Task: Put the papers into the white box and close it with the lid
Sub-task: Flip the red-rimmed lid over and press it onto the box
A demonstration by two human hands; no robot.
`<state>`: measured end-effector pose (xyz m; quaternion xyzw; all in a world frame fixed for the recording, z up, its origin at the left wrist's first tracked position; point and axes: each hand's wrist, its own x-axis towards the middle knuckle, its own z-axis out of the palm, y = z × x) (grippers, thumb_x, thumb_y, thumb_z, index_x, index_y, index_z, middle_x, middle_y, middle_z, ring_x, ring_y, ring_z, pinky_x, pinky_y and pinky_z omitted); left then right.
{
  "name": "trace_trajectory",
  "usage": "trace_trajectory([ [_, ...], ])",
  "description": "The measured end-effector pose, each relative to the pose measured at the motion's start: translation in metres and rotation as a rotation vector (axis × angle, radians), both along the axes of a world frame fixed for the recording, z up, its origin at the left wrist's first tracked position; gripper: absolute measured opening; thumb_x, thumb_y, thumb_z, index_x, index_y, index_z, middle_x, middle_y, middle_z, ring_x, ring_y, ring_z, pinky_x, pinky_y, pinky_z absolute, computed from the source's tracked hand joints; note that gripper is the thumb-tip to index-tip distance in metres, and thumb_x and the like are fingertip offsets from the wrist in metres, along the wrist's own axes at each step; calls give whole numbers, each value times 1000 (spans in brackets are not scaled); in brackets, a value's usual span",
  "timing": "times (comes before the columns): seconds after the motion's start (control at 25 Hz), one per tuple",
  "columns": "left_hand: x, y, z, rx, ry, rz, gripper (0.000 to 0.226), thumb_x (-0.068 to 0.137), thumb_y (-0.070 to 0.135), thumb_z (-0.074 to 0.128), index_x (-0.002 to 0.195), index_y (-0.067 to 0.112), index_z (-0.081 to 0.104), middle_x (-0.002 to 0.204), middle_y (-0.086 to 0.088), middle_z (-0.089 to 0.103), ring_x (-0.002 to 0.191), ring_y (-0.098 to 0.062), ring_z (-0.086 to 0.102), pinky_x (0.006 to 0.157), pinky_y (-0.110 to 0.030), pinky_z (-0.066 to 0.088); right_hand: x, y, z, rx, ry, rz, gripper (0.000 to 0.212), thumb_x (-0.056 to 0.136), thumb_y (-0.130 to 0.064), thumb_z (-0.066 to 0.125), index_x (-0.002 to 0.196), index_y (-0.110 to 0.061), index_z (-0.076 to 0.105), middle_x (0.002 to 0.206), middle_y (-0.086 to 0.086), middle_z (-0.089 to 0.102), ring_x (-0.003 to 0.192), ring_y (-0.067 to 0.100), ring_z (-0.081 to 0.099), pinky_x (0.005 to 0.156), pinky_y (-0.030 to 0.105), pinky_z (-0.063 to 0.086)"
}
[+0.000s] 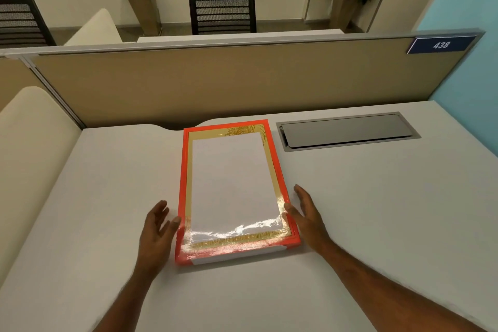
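Lying flat on the white tabletop (377, 210), just left of the grey cable hatch (347, 131): the box with the lid (234, 186) on it, orange rim, gold edge, white middle. A strip of the white box (237, 255) peeking out under the lid's near edge. Resting beside the lid, 1 on each side: left hand (159, 232) open, thumb touching the orange rim; right hand (304, 213) open, fingers spread, thumb touching the near corner. Not gripping anything. Standing behind the lid: a tan divider wall (215, 83) with a blue tag reading 438 (441, 45).
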<state>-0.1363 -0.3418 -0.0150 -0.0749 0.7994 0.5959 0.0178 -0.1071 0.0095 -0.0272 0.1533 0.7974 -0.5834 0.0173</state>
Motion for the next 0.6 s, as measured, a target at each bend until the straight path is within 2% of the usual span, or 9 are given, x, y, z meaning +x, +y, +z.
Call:
trace_trajectory([
  [0.12,-46,5,21,-240,53,-91,66,86,49,60,141,19,42,151,-7,42,137,-28,42,108,-48,39,-46,2,22,197,76,43,71,85,-52,56,147,-25,35,156,0,36,143,22,36,112,38,32],
  [0.24,-105,37,40,-533,162,-295,48,90,43,57,132,19,55,156,0,36,139,-25,38,109,-49,38,-110,-6,38,533,153,288,63,92,-48,54,147,-22,35,161,2,27,147,21,27,116,40,29],
  [0.32,-141,61,47,-704,175,-450,48,90,45,57,133,21,56,158,1,31,141,-24,37,109,-47,39,-152,-8,45,746,102,438,64,94,-52,49,148,-22,34,164,2,18,151,21,18,118,44,26],
  [0.44,-181,82,50,-904,72,-563,67,85,66,50,140,27,48,161,-1,23,146,-27,26,113,-50,34,-199,-5,53,866,25,501,69,93,-57,46,149,-19,32,164,4,15,151,23,15,117,47,26],
  [0.6,-206,92,46,-981,-1,-615,80,79,76,46,145,30,40,162,-3,18,149,-26,13,117,-50,23,-227,-2,50,921,-29,516,76,91,-61,45,151,-19,26,164,5,16,151,25,16,117,48,26],
])
